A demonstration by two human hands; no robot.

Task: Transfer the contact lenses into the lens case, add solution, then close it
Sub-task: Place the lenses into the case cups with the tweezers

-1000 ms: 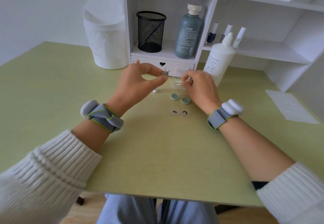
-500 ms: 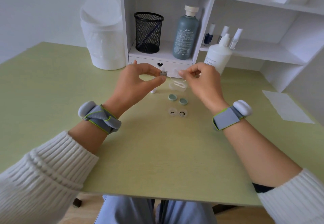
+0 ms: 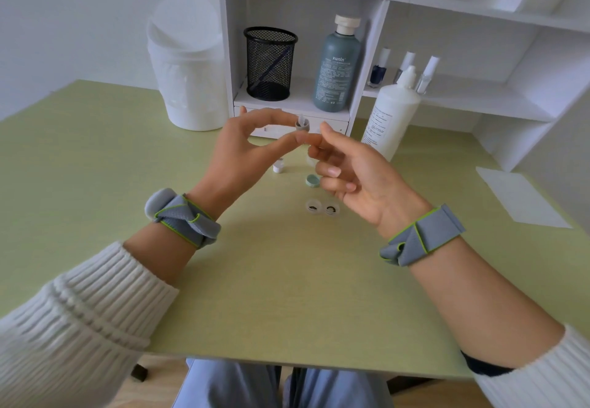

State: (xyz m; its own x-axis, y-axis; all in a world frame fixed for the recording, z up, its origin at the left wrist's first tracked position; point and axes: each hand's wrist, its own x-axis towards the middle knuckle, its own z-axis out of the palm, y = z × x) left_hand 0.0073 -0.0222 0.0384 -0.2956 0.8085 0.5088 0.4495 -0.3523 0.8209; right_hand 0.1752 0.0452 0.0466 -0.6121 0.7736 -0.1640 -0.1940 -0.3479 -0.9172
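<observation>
My left hand [image 3: 252,149] is raised above the desk and pinches a small grey stick-like tool [image 3: 301,125] between thumb and forefinger. My right hand [image 3: 357,174] is palm up just right of it, fingers loosely curled, fingertips close to the left thumb, with nothing visible in its grasp. On the desk below lie two clear round wells [image 3: 322,208], each with a dark ring inside. A pale green cap [image 3: 312,180] lies behind them; a second one is hidden by my right fingers. The white solution bottle [image 3: 391,120] stands at the back right.
A small white cap [image 3: 278,166] lies under my left hand. A white shelf unit [image 3: 367,56] holds a black mesh cup [image 3: 270,62], a grey-green bottle [image 3: 336,69] and small vials. A white bin [image 3: 186,65] stands at the left; a paper sheet [image 3: 520,196] lies at the right.
My right hand has stopped pinching the clear piece, turned palm up and drawn closer to the left hand. The left hand still pinches the grey tool.
</observation>
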